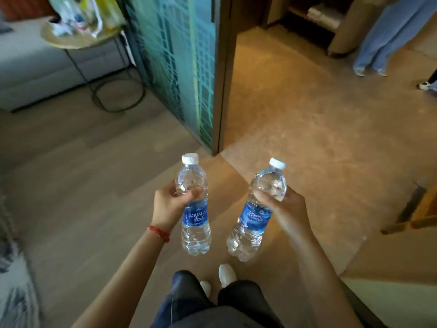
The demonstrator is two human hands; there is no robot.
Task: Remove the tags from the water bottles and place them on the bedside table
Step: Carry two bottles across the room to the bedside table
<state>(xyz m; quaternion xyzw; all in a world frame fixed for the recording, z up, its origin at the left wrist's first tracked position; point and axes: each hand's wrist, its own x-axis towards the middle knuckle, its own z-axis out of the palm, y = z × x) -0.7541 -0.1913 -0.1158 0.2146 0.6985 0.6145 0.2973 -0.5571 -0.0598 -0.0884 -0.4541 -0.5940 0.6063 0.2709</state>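
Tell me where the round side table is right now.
Head view, top left: the round wooden side table stands cluttered beside the grey sofa, left of the teal patterned partition.

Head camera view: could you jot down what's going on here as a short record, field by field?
left hand: holds left bottle just above its label, roughly upright
right hand: holds right bottle just above its label, tilted, cap leaning right
caps: white, on both bottles
labels: blue, still on both
wrist: red string bracelet on left arm
where: standing on a wood floor
nearby: round side table with clutter, upper left
others: another person's legs, upper right
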